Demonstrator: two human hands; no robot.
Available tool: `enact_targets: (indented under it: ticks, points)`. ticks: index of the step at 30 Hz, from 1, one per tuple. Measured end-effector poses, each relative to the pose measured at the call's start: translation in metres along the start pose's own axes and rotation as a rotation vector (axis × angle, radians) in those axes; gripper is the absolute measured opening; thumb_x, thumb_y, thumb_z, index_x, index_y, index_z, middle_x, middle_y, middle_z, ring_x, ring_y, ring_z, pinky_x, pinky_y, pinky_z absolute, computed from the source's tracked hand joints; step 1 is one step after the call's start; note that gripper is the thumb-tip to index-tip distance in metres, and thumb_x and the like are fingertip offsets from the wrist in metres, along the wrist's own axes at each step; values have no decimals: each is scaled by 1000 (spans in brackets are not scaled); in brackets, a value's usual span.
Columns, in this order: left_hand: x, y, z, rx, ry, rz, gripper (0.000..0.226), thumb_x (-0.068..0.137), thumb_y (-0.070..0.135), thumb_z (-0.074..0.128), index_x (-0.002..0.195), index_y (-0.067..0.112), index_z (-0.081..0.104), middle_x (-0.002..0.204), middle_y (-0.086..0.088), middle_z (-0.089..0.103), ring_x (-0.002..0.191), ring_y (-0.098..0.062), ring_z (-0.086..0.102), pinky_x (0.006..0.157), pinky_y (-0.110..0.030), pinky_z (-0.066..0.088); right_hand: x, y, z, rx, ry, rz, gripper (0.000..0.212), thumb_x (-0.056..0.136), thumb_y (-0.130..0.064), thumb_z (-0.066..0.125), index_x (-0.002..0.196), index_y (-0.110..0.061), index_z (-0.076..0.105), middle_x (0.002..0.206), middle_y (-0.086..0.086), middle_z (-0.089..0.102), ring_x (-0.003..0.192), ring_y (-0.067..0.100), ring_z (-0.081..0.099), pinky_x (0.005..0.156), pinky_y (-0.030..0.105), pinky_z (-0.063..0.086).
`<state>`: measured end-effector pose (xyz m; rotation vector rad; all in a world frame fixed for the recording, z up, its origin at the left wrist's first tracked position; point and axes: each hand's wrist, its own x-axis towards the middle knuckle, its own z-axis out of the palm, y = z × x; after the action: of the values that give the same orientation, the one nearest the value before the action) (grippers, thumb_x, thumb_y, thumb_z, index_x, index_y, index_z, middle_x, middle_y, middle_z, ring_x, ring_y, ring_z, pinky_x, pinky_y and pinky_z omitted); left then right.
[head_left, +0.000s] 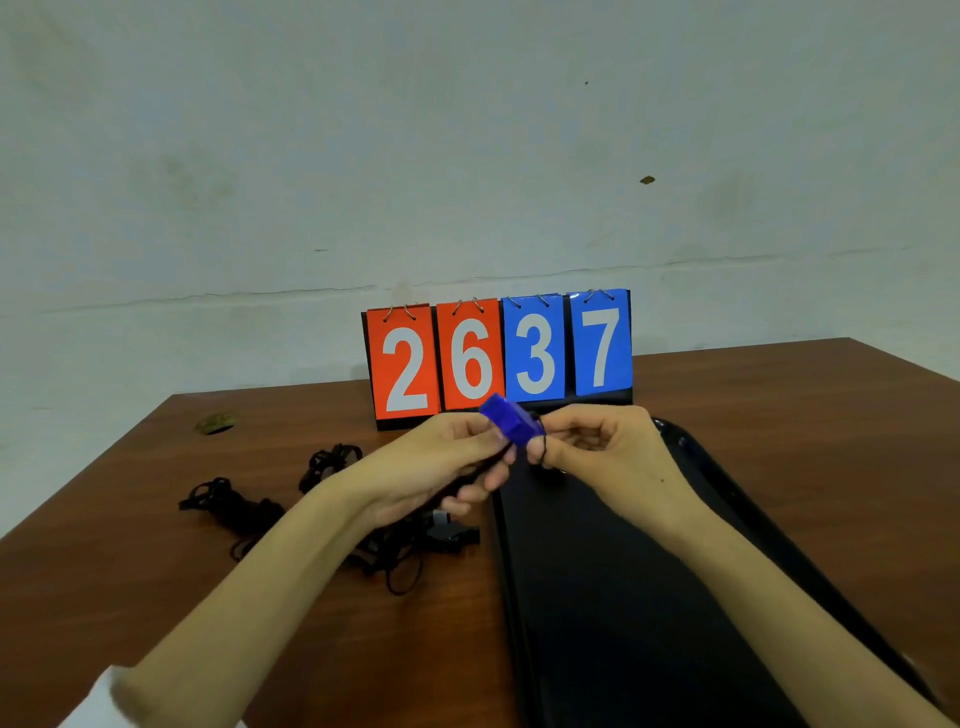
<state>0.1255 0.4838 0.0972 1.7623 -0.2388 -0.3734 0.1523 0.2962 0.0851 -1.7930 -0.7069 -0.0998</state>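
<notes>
- Your left hand (441, 457) pinches the blue whistle (511, 423) between thumb and fingertips, with the lower fingers curled under it.
- Your right hand (597, 447) is closed in a fine pinch on the black cord (544, 452), right at the whistle's near end, where a small loop of it shows.
- You hold the whistle in the air between both hands, above the far end of the black tray (587, 623) and just in front of the flip scoreboard (498, 353).
- My read is that you are working the cord at the whistle's attachment point, either threading it or looping it. I cannot tell whether it has passed through yet.
- The next move calls for a steady left grip while the right fingertips guide the thin loop. The cord is limp and narrow, so it will likely slip unless you pinch it close to its end.
- The whistle looks like hard, smooth, blocky plastic in a deep, slightly glossy blue.
- The cord is thin, matte and flexible.
- More black lanyards (228, 504) lie in loose, tangled bundles on the brown wooden table (779, 415) to your left. A black whistle-like piece (452, 535) lies among them, under your left wrist.
- The tray is long and dark, with a raised, shiny rim.
- The scoreboard has stiff cards hung on wire rings, two red and two blue, reading 2637.
</notes>
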Motion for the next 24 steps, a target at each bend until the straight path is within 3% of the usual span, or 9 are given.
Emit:
enact_targets:
  ticks: [3,6,8,11,14,19,22,24]
  points:
    - [2,-2,8,71,30,57,17,97,24,45,91,12,56,71,-3,56,63,-12,52,59,-24,44,1,4,0,-35,124,34,18,79,-15,68,87,-30,65,81,-10,67,77,2,63,69,13,52]
    - [4,-5,13,64,42,38,16,98,17,43,95,10,57,75,-6,62,75,-18,60,70,-27,51,3,12,3,-172,245,66,19,80,-19,68,100,-19,67,82,-12,63,77,-1,60,65,11,47]
    - [4,-5,14,30,36,-17,17,99,16,42,98,9,56,73,-6,62,62,-15,57,56,-23,47,3,17,3,-275,320,75,24,81,-22,67,104,-16,66,83,-12,62,77,-3,58,63,9,43]
    - [4,-3,15,22,62,-110,19,100,21,41,100,8,56,62,-2,54,39,-6,33,36,-16,25,2,24,1,-463,359,54,27,82,-24,67,107,-15,65,93,-3,67,78,-1,56,65,7,40]
    - [4,-1,13,216,135,-128,17,97,25,47,105,11,50,52,0,53,34,-7,28,36,-19,20,1,23,2,-620,280,37,24,84,-24,65,106,-15,66,96,0,69,83,3,54,75,17,45]
    - [3,1,18,469,144,-86,14,94,27,52,92,13,52,51,1,60,32,-5,37,38,-18,31,-3,14,6,-719,131,32,24,88,-27,59,110,-19,63,102,-3,66,91,7,57,84,23,47]
    - [2,0,22,679,229,40,18,90,32,57,80,17,59,58,6,61,46,0,51,56,-18,46,-3,11,6,-763,39,22,25,90,-28,57,112,-21,62,103,-4,66,94,7,58,88,25,47]
    - [1,1,23,784,288,94,21,88,36,58,73,21,59,62,7,58,55,-1,53,63,-19,46,-4,9,7,-801,-54,-4,23,91,-29,55,111,-21,62,102,-4,66,94,8,58,89,26,47]
